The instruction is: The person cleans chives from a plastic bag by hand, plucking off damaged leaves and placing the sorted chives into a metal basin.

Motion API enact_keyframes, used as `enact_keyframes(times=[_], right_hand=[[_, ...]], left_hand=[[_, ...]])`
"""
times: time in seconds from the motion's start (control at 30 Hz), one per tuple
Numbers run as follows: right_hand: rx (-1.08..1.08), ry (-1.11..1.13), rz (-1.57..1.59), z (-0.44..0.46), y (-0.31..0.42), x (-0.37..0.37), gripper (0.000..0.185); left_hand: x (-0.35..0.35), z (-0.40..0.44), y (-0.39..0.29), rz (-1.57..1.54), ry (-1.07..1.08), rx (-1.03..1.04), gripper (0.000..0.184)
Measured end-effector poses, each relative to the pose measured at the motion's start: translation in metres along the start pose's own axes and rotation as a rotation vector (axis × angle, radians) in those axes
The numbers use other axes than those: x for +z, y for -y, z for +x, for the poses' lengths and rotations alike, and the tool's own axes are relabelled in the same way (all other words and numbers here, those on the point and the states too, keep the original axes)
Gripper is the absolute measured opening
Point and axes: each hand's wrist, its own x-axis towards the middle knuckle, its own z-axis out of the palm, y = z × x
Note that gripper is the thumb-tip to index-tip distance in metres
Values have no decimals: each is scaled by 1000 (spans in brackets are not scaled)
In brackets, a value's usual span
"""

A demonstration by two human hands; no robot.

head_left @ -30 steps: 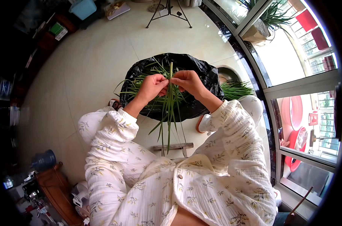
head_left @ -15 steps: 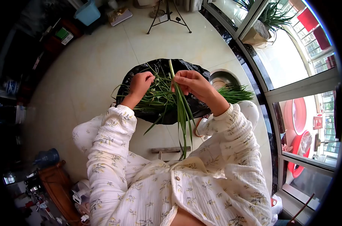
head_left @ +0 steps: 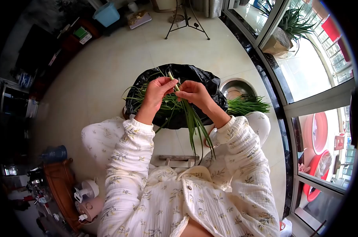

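Observation:
A small bunch of garlic chives point(head_left: 193, 118), long flat green leaves with pale stems, is held up over a black plastic bag point(head_left: 204, 77). My left hand point(head_left: 157, 93) pinches the pale stem end, which points up and away from me. Just below it, my right hand point(head_left: 194, 94) grips the same stems, and the leaves hang down toward my lap. The fingertips of both hands nearly meet. More loose chives point(head_left: 137, 94) lie in the open bag beneath. Whether my left fingers also hold a peeled strip, I cannot tell.
Right of the bag, a metal bowl point(head_left: 237, 86) stands on the tiles, with a heap of green chives point(head_left: 248, 105) beside it. A low wooden stool point(head_left: 179, 158) is between my legs. A black metal stand point(head_left: 187, 23) stands ahead; glass sliding doors point(head_left: 313, 91) line the right.
My left hand has moved right from above the bag to the stem end of the chives. My right hand stays on the bunch, and its stems now tilt left.

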Motion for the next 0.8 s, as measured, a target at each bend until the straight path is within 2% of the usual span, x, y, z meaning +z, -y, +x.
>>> enact_keyframes(times=[0.1, 0.2, 0.3, 0.4, 0.5, 0.6, 0.7, 0.8], right_hand=[[-84, -5, -89, 4, -11, -4, 15], [-59, -5, -114, 0, -6, -6, 14], [-31, 2, -123, -2, -2, -8, 15], [9, 36, -7, -3, 1, -8, 16], [53, 83, 56, -2, 0, -9, 18], [80, 111, 87, -3, 2, -9, 19], [109, 174, 86, -4, 3, -12, 23], [77, 189, 181, -3, 7, -18, 23]], left_hand=[[1, -2, 5, 45, -44, 4, 16], [7, -5, 7, -45, -35, 14, 13], [7, -5, 11, -113, -19, 18, 19], [8, -4, 14, -205, -30, 29, 19], [-1, -1, 23, -249, 53, 45, 17], [-7, 3, 28, -202, -8, 49, 14], [-15, 13, 31, -34, -117, 99, 16], [-31, 24, 33, 681, -194, 217, 26]])
